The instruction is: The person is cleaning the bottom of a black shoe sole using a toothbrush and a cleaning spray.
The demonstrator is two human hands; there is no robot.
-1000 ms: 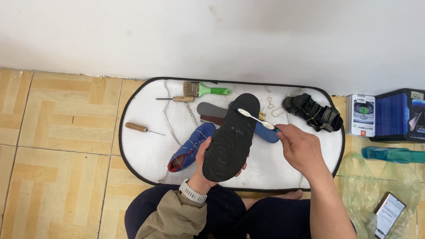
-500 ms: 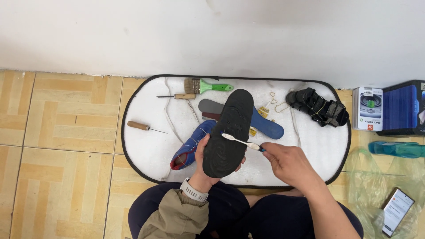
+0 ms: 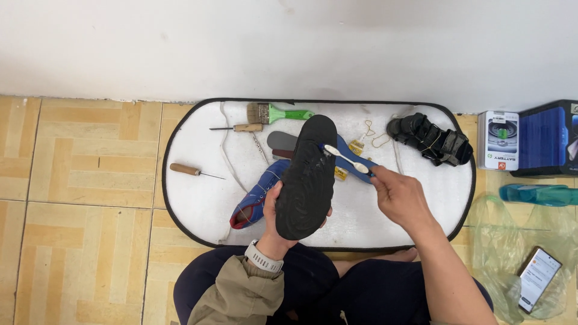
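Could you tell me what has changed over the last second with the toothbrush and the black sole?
The right hand swept the toothbrush down to the middle of the black sole, then back up toward its far end, where the head touches now. The left hand kept its grip on the sole's near end. The green-handled brush, the awl and the black sandal stayed put on the white mat.

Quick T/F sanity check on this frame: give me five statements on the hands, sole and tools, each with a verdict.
1. The left hand holds the black sole. True.
2. The right hand holds a screwdriver. False: it holds a white toothbrush.
3. The toothbrush head touches the sole. True.
4. The green-handled paintbrush lies on the floor tiles. False: it lies on the white mat.
5. The black sandal lies on the mat's right side. True.
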